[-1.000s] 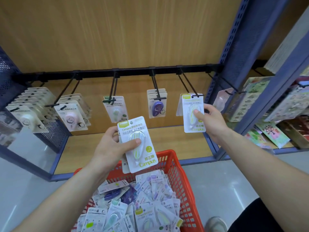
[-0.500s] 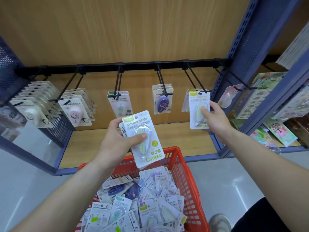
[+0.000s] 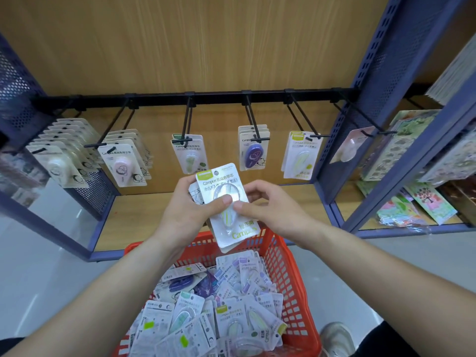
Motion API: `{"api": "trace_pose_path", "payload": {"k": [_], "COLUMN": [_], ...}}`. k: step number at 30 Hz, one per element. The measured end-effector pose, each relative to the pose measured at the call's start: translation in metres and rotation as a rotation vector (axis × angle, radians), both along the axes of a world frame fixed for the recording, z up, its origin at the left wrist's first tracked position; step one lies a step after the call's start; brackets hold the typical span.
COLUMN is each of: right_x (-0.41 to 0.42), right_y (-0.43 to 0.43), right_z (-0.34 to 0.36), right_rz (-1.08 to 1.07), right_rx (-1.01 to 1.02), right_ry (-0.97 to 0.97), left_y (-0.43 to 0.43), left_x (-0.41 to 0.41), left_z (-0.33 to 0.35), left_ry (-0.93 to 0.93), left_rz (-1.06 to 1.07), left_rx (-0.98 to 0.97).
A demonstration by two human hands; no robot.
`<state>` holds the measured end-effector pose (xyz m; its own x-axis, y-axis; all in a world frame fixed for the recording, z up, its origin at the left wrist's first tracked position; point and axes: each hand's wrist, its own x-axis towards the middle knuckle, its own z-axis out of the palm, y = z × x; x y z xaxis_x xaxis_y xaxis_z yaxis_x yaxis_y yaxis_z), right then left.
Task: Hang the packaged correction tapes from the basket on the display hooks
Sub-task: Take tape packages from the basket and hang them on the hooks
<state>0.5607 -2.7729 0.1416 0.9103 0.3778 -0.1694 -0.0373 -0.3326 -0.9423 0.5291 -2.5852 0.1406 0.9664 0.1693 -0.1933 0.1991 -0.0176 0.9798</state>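
White-carded yellow-green correction tape (image 3: 219, 179), gripped by left hand (image 3: 188, 213) and right hand (image 3: 274, 213) alike, likely needs threading onto the black wire hook (image 3: 305, 119) above-right.

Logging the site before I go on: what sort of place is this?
Probably a stationery shop aisle: packaged correction tapes hang on hooks from a black rail, a red basket holds more of them, and sticker sheets fill the neighbouring shelf.
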Motion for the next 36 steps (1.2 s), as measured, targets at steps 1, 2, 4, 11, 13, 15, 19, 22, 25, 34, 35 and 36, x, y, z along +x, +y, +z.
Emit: {"api": "trace_pose_path", "payload": {"k": [1, 2, 4, 11, 13, 15, 19, 22, 25, 34, 35, 36], "right_x": [0.000, 0.002, 0.005, 0.032, 0.044, 0.052, 0.065, 0.072, 0.076, 0.084, 0.084, 0.083], "right_y": [-0.001, -0.003, -0.010, -0.062, -0.082, -0.099, -0.116, -0.118, -0.115, -0.104, -0.101, -0.099], "right_z": [-0.001, -0.002, -0.003, -0.017, -0.026, -0.031, -0.032, -0.031, -0.032, -0.039, -0.040, -0.039], "right_rz": [-0.021, -0.036, -0.061, -0.316, -0.413, -0.494, -0.583, -0.594, -0.586, -0.673, -0.680, -0.682], "right_rx": [0.008, 0.018, 0.059, 0.104, 0.073, 0.066, 0.101, 0.107, 0.121, -0.004, -0.061, -0.116], "right_ry": [0.003, 0.023, 0.095, 0.134, 0.110, 0.076, 0.042, 0.035, 0.037, 0.127, 0.178, 0.229], "left_y": [0.000, -0.001, 0.000, 0.002, 0.002, 0.002, 0.000, 0.001, 0.002, 0.006, 0.006, 0.006], "left_x": [-0.001, -0.001, 0.000, 0.010, 0.012, 0.013, 0.014, 0.013, 0.012, 0.008, 0.008, 0.007], "left_z": [0.000, 0.000, -0.001, -0.006, -0.005, -0.005, -0.004, -0.005, -0.005, 0.000, 0.001, 0.001], "left_ry": [-0.002, 0.003, 0.016, 0.039, 0.042, 0.035, 0.018, 0.013, 0.005, 0.031, 0.028, 0.024], "left_rz": [0.001, 0.001, -0.003, 0.070, 0.072, 0.072, 0.084, 0.104, 0.106, 0.032, 0.037, 0.045], "left_rx": [0.008, 0.021, 0.044, 0.040, 0.035, 0.036, 0.033, 0.037, 0.013, 0.012, 0.013, 0.012]}}
